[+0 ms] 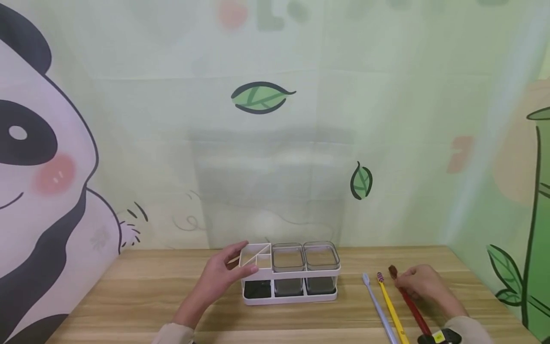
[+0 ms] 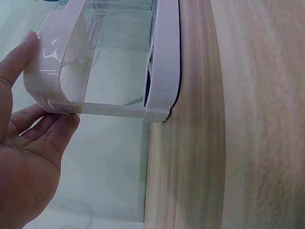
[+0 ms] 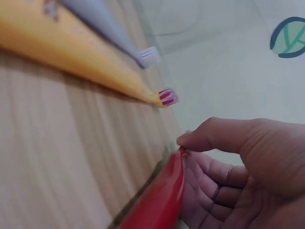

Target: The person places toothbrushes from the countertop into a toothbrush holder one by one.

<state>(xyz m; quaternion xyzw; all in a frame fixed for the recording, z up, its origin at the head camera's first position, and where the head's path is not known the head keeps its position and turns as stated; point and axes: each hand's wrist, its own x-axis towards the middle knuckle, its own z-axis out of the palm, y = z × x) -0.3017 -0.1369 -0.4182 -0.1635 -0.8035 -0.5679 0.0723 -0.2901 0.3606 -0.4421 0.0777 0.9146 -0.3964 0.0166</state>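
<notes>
Now, from far, I watch the left hand (image 1: 221, 271) grip the left end of a white holder (image 1: 296, 274); rightward come a blue toothbrush (image 1: 379, 308), a yellow toothbrush (image 1: 393, 308), then a red toothbrush (image 1: 413, 308), pinched near its head by the right hand (image 1: 424, 285).

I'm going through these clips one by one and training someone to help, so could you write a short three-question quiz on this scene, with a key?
1. Multiple choice: what colour is the toothbrush that the right hand pinches? a) yellow b) red c) green
2. True or false: the left hand is holding the pale blue toothbrush.
3. Count: how many clear cups sit in the white toothbrush holder?

Key
1. b: it pinches the red toothbrush near its head.
2. False: it grips the divided end of the holder.
3. Two, side by side.
</notes>
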